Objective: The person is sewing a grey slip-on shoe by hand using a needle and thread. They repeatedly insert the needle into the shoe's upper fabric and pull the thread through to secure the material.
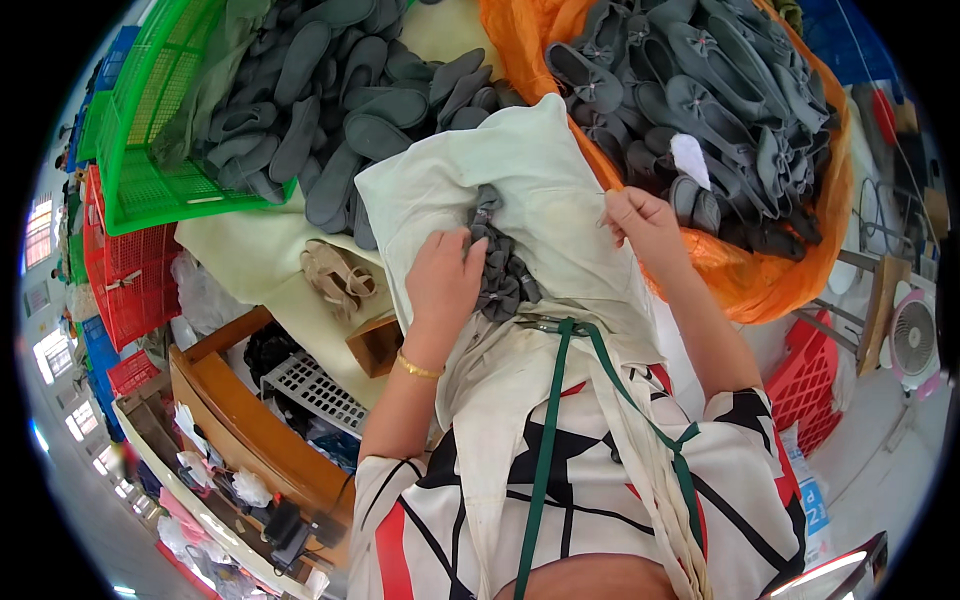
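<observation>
A heap of dark grey fabric bows [500, 285] lies on the cream cloth [545, 165] spread over my lap. My left hand [442, 280], with a gold bracelet at its wrist, is at the heap's left edge, its curled fingers and thumb closed on a bow; part of the grip is hidden. Raised to the right, over the cloth's edge, my right hand [645, 222] is closed in a pinch. Whatever sits between its fingertips is too small to name. Just below the bows, a small metal tool [545, 324] lies by a green cord [562, 400] hanging down my front.
Grey flat shoes [380, 125] are heaped ahead, beside a green plastic basket [150, 200]. More shoes with bows fill an orange sack [760, 280] at right, a white scrap [690, 160] among them. Beige sandals [335, 275] and a wooden drawer unit [240, 400] are left; a fan [912, 335] stands far right.
</observation>
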